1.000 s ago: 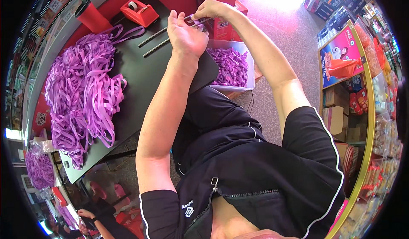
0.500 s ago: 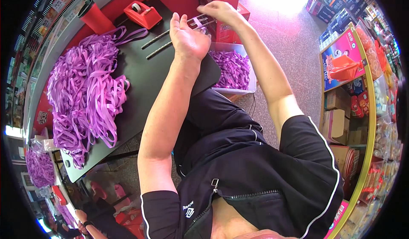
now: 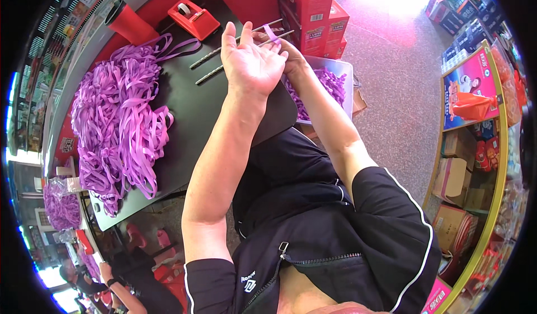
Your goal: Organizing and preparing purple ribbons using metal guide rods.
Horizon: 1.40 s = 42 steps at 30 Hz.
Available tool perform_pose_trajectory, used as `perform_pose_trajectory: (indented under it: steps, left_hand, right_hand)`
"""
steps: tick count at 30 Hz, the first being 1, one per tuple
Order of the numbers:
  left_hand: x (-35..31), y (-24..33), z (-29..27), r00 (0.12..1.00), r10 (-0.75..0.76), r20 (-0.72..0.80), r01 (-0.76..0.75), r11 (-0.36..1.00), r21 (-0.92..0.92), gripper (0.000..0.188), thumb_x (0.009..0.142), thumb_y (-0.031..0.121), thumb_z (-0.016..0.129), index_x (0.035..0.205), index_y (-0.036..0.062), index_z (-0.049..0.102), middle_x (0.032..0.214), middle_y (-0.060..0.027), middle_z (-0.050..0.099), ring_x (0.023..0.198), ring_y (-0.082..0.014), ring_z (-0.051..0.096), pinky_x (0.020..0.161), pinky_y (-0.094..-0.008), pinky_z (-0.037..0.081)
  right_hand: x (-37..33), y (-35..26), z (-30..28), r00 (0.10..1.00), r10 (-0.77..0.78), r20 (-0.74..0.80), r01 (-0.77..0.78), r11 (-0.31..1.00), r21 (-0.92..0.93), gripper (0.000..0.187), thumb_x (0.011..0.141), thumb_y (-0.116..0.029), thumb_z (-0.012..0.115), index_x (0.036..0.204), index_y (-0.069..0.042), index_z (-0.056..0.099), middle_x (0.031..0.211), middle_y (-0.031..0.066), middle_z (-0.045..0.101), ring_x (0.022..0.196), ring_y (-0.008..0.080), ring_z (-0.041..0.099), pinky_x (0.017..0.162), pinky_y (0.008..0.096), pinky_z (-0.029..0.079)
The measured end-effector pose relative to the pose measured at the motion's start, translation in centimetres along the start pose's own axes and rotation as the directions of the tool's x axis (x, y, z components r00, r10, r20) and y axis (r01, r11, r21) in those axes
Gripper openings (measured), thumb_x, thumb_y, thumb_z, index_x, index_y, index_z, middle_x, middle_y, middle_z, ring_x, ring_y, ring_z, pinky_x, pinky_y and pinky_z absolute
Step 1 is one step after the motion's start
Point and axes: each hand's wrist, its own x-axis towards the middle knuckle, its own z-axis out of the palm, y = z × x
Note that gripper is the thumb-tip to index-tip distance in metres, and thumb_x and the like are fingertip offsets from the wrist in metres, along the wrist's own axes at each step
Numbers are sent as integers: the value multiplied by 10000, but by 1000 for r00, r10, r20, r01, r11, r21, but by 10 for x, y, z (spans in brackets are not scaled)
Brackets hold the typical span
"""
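Two thin metal rods reach side by side past the dark tabletop's far edge. A short band of purple ribbon lies across both near their far ends. My left hand is turned palm up over the rods, thumb and forefinger spread apart, the other fingers bent beside the ribbon. Close behind it, my right hand reaches in at the rod ends, its fingers largely hidden by the left hand and the rods. A big tangled heap of purple ribbon covers the table's left side, with one loop trailing toward the rods.
On the table stand a red tape dispenser and a red tumbler. Below the right forearm sits a white bin of purple ribbon pieces. Red cartons are stacked beyond. Shelves line the right; another person's arm shows at lower left.
My right hand has come down and nearer from beyond the rod ends to beside my left hand. The ribbon band across the rods now shows more clearly. The whole view has shifted slightly.
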Motion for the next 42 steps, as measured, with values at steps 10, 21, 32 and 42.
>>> perform_pose_trajectory:
  steps: [10, 21, 32, 42]
  left_hand:
    - [0, 2, -4, 1000, -12, 26, 12, 1000, 16, 854, 896, 528, 459, 1510, 189, -27, 1524, -257, -152, 1426, -353, -165, 1136, -487, -91]
    - [1, 1, -4, 999, -10, 48, 9, 1000, 7, 857, 900, 502, 468, 1509, 173, -37, 1520, -260, -160, 1426, -338, -175, 1136, -481, -99]
    - [2, 1, -4, 999, -34, 1, 34, 999, -5, 844, 884, 557, 458, 1515, 206, 21, 1546, -203, -142, 1443, -307, -125, 1136, -452, -103]
    - [-1, 3, -6, 998, -18, 58, 15, 999, 40, 879, 886, 524, 486, 1510, 202, -43, 1506, -273, -193, 1429, -355, -148, 1138, -481, -79]
  right_hand:
    - [0, 7, 0, 987, 36, 155, -36, 999, -5, 355, 940, -188, 520, 1246, -9, 525, 1056, 158, 644, 965, 238, 648, 867, 383, 533]
    - [4, 6, -6, 973, 31, 227, -56, 993, 105, 392, 934, -244, 547, 1222, 21, 530, 1036, 185, 649, 927, 257, 661, 870, 400, 538]
    - [-2, 3, -11, 986, 14, 167, -44, 983, 178, 294, 905, -213, 596, 1087, 17, 591, 1022, 177, 655, 968, 278, 646, 901, 429, 515]
    - [-17, -30, 14, 994, 110, 4, -106, 963, -249, 251, 912, -218, 576, 1050, -11, 611, 981, 120, 649, 842, 199, 637, 850, 407, 503]
